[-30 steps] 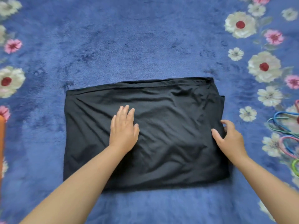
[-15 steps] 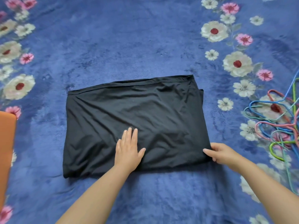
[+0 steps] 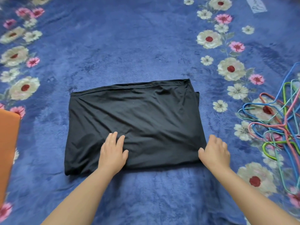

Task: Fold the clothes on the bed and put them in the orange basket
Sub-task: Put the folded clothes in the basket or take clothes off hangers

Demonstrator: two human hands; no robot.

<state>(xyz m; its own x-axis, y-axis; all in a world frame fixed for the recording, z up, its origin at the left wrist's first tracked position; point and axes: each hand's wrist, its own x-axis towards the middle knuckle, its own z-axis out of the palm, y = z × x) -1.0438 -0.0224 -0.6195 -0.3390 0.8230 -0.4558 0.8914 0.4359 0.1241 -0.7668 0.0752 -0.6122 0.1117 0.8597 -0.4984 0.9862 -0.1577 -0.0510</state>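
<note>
A black garment (image 3: 138,117), folded into a rough rectangle, lies flat on the blue flowered bedspread (image 3: 129,46). My left hand (image 3: 112,151) presses flat on its near edge, left of the middle, with the fingers straight. My right hand (image 3: 214,151) sits on the garment's near right corner, fingers bent over the edge and thumb on the cloth, gripping it. Part of the orange basket (image 3: 8,143) shows at the left edge of the view.
A tangle of coloured wire hangers (image 3: 279,127) lies on the bed to the right of the garment. A pale label or tag (image 3: 256,4) lies at the top right.
Both hands slid toward me along the garment, from its middle and right side to its near edge and near right corner. The view shifted, so more of the basket and hangers shows.
</note>
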